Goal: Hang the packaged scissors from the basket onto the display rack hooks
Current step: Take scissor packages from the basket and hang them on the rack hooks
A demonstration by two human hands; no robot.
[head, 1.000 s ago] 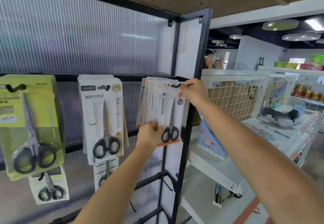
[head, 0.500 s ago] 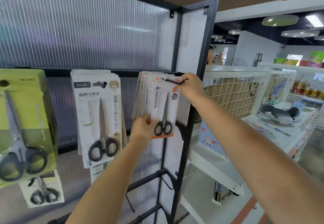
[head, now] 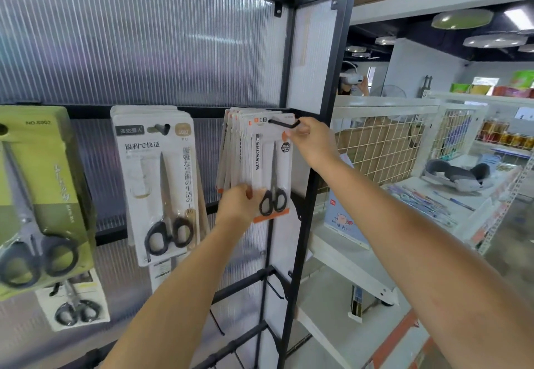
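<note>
Up on the display rack [head: 315, 137], a fanned bunch of white-and-orange scissors packs [head: 260, 163] hangs from a black hook [head: 284, 123] near the rack's right upright. The front pack shows black-handled scissors and the word SCISSORS down its side. The left hand [head: 238, 204] grips the lower left edge of the bunch, fingers curled round the packs just beside the scissor handles. The right hand [head: 310, 143] pinches the upper right corner of the front pack, its fingertips touching the bent tip of the hook. Further left on the same rail hang a white pack [head: 157, 183] with larger black-handled scissors and a green pack [head: 40, 195] partly cut off by the frame edge; a smaller pack [head: 73, 302] hangs below the green one. To the right stands a white wire shelf [head: 384, 149].
</note>
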